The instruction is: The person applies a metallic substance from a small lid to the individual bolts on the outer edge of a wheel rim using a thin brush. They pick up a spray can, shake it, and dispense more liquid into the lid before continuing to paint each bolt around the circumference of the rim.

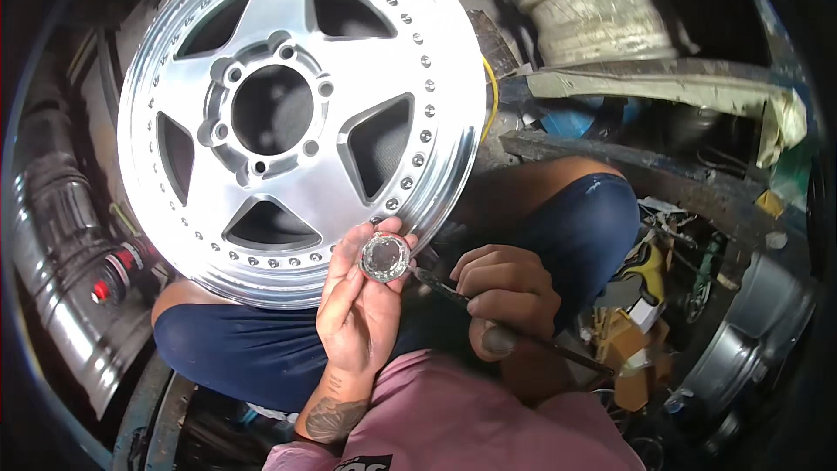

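Note:
A polished silver alloy wheel (336, 87) with five spokes and a ring of small bolts leans before me, its lower edge by my legs. In front of its lower rim, my left hand (353, 318) holds a small round cap (384, 257) with a reddish edge, its hollow side facing up and something greyish and wet-looking inside. My right hand (513, 296) is closed around a thin, dark-handled paintbrush (440, 286). The brush's tip is at the right edge of the cap; whether it touches is too small to tell.
A red and black spray can (122, 270) lies on the left beside large shiny curved metal (61, 235). Another worn wheel barrel (602, 9) stands at the far right. Tape-covered metal bars (663, 87), a yellow-handled tool (643, 277) and cardboard pieces (623, 344) clutter the right side.

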The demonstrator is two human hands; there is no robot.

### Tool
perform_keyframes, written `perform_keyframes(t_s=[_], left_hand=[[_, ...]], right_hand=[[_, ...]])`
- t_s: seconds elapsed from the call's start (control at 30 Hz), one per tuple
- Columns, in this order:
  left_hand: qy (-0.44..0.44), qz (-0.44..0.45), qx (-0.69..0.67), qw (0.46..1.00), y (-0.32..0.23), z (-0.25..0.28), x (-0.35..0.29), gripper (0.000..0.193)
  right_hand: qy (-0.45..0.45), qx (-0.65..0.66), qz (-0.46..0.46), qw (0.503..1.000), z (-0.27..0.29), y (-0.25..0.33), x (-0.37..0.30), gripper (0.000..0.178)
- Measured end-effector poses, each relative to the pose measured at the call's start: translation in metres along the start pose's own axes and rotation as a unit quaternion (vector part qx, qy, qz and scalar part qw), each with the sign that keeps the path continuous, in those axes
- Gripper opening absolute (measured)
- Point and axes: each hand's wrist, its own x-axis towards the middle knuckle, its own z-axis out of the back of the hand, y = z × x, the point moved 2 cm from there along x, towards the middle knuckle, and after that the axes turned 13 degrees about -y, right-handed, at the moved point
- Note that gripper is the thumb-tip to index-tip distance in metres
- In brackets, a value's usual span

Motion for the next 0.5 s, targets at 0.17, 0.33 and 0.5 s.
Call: perform_keyframes(t_s=[0.17,0.33,0.5], left_hand=[[0.029,0.023,-0.006,0.999,0.011,0.001,-0.003,0.042],[0.064,-0.015,0.027,0.997,0.014,-0.003,-0.005,0.042],[0.075,-0.025,0.04,0.996,0.016,-0.005,-0.007,0.042]], right_hand=[[-0.011,-0.009,-0.01,1.0,0.013,0.004,-0.007,0.032],[0.007,-0.008,-0.011,1.0,0.02,0.005,-0.01,0.033],[-0.006,-0.001,0.003,1.0,0.02,0.006,-0.012,0.037]])
